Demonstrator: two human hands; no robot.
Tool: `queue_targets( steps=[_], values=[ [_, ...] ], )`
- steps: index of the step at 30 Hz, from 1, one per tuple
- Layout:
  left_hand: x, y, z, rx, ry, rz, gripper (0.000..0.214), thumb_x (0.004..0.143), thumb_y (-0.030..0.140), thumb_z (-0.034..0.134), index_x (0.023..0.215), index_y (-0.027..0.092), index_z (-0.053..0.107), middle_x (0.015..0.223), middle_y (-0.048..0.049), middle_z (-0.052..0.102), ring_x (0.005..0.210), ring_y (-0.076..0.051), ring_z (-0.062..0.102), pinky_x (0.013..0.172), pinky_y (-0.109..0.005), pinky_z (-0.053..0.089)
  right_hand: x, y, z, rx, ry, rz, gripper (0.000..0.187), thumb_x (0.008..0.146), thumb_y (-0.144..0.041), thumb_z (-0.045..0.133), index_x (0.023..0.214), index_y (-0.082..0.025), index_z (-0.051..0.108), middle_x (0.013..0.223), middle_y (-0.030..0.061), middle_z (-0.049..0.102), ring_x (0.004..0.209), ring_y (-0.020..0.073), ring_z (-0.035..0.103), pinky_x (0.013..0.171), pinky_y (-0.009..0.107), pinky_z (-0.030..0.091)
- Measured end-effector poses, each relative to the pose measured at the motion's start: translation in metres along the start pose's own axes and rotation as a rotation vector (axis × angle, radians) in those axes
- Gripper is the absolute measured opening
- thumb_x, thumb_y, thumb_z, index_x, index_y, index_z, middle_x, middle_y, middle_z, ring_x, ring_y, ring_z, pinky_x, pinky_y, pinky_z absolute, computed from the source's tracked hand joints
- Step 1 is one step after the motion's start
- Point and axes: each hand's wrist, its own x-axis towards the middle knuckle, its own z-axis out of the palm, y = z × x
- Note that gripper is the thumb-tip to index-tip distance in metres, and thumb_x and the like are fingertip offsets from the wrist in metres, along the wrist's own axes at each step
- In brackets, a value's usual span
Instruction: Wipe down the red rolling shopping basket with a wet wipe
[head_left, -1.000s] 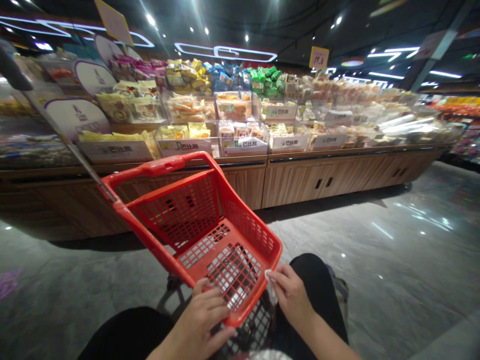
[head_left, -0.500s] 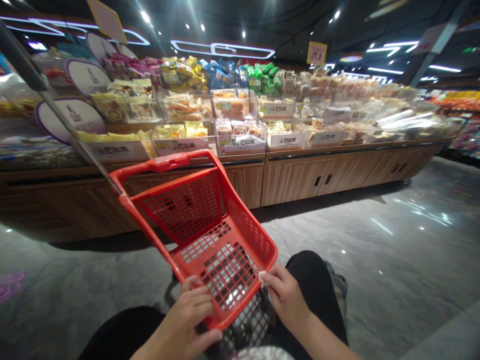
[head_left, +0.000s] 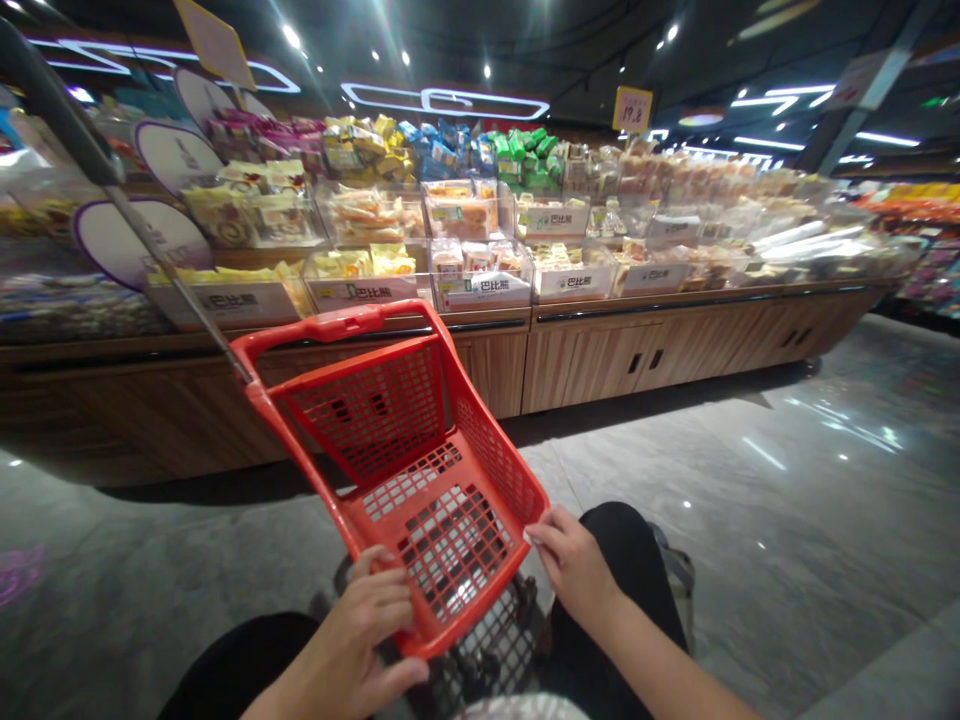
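A small red plastic shopping cart [head_left: 500, 462] with grid walls stands before my knees, turned at an angle. My left hand [head_left: 367, 620] lies over its near left rim, fingers curled on the edge and thumb held apart below. At the near right corner, my right hand [head_left: 571, 556] pinches a small white scrap, like tissue, against the rim. Most of that scrap is hidden by my fingers. Nothing lies in the cart's upper basket. Below it, part of a lower grid basket shows.
Beyond the cart runs a wooden display counter [head_left: 592, 358] stacked with packaged snacks [head_left: 525, 150] in clear bins. A grey pole with a dark grip [head_left: 169, 255] rises from the cart's left side. My dark-clothed knees flank the cart on a shiny grey floor [head_left: 757, 560].
My right hand has moved up a little along the rim with the white scrap. My left hand has slid slightly left. The cart has turned slightly, and its pole has shifted right.
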Motion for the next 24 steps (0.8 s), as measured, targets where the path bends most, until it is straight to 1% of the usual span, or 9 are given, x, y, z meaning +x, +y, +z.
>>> queue_targets(
  steps=[5, 7, 9, 11, 13, 15, 16, 19, 24],
  values=[
    [0.006, 0.000, -0.003, -0.033, -0.057, -0.044, 0.030, 0.078, 0.045, 0.058, 0.065, 0.020, 0.049, 0.065, 0.0045, 0.056, 0.071, -0.013, 0.055, 0.104, -0.041, 0.021, 0.021, 0.018, -0.013, -0.051, -0.017, 0.061, 0.021, 0.083, -0.005, 0.053, 0.087, -0.018, 0.069, 0.088, 0.0047, 0.057, 0.077, 0.0153, 0.059, 0.072, 0.026, 0.048],
    [0.013, 0.005, 0.000, 0.028, -0.024, -0.127, 0.030, 0.080, 0.043, 0.056, 0.061, 0.020, 0.050, 0.061, 0.0045, 0.057, 0.068, -0.013, 0.055, 0.102, -0.043, 0.024, 0.022, 0.021, -0.012, -0.050, 0.002, 0.064, 0.022, 0.083, -0.005, 0.052, 0.088, -0.018, 0.069, 0.086, 0.0046, 0.056, 0.076, 0.0154, 0.059, 0.071, 0.026, 0.049],
    [0.023, 0.016, 0.007, 0.134, 0.050, -0.261, 0.028, 0.083, 0.037, 0.052, 0.061, 0.021, 0.054, 0.060, 0.0033, 0.059, 0.067, -0.015, 0.056, 0.098, -0.045, 0.028, 0.021, 0.021, -0.009, -0.042, 0.026, 0.066, 0.021, 0.084, -0.005, 0.051, 0.087, -0.017, 0.068, 0.085, 0.0047, 0.056, 0.075, 0.0159, 0.058, 0.070, 0.027, 0.049],
    [0.036, 0.031, 0.018, 0.226, 0.115, -0.373, 0.022, 0.084, 0.034, 0.049, 0.070, 0.021, 0.060, 0.067, 0.0005, 0.065, 0.073, -0.018, 0.059, 0.095, -0.047, 0.032, 0.019, 0.019, -0.006, -0.030, 0.046, 0.066, 0.021, 0.084, -0.006, 0.051, 0.087, -0.017, 0.068, 0.084, 0.0049, 0.056, 0.075, 0.0166, 0.058, 0.071, 0.027, 0.049],
    [0.051, 0.046, 0.033, 0.260, 0.151, -0.424, 0.019, 0.085, 0.035, 0.050, 0.090, 0.021, 0.062, 0.084, -0.0034, 0.070, 0.080, -0.020, 0.062, 0.090, -0.044, 0.038, 0.018, 0.016, -0.004, -0.017, 0.058, 0.069, 0.021, 0.084, -0.005, 0.050, 0.086, -0.017, 0.067, 0.084, 0.0053, 0.056, 0.075, 0.0171, 0.058, 0.071, 0.028, 0.049],
    [0.065, 0.057, 0.049, 0.286, 0.151, -0.433, 0.027, 0.084, 0.035, 0.053, 0.103, 0.017, 0.059, 0.088, -0.0067, 0.071, 0.080, -0.021, 0.064, 0.082, -0.039, 0.043, 0.016, 0.011, -0.001, -0.002, 0.069, 0.072, 0.022, 0.084, -0.005, 0.049, 0.087, -0.017, 0.067, 0.083, 0.0053, 0.056, 0.075, 0.0171, 0.058, 0.071, 0.028, 0.049],
    [0.070, 0.060, 0.057, 0.303, 0.142, -0.428, 0.026, 0.084, 0.033, 0.053, 0.102, 0.015, 0.059, 0.084, -0.0066, 0.071, 0.075, -0.021, 0.065, 0.078, -0.037, 0.044, 0.014, 0.009, 0.001, 0.006, 0.074, 0.072, 0.022, 0.084, -0.005, 0.048, 0.087, -0.017, 0.066, 0.083, 0.0051, 0.056, 0.074, 0.0170, 0.058, 0.070, 0.028, 0.049],
    [0.076, 0.061, 0.074, 0.310, 0.132, -0.390, 0.012, 0.085, 0.020, 0.049, 0.083, 0.017, 0.060, 0.065, -0.0020, 0.067, 0.063, -0.018, 0.063, 0.074, -0.035, 0.044, 0.005, 0.000, 0.009, 0.034, 0.088, 0.054, 0.024, 0.083, -0.004, 0.047, 0.090, -0.018, 0.065, 0.083, 0.0046, 0.054, 0.074, 0.0163, 0.057, 0.069, 0.027, 0.048],
    [0.066, 0.052, 0.078, 0.295, 0.160, -0.335, 0.021, 0.088, 0.013, 0.041, 0.075, 0.019, 0.057, 0.059, 0.0008, 0.063, 0.057, -0.017, 0.060, 0.077, -0.039, 0.042, -0.006, 0.002, 0.013, 0.102, 0.058, -0.068, 0.031, 0.084, -0.003, 0.045, 0.100, -0.020, 0.065, 0.086, 0.0049, 0.055, 0.078, 0.0158, 0.056, 0.070, 0.025, 0.049]
  ],
)
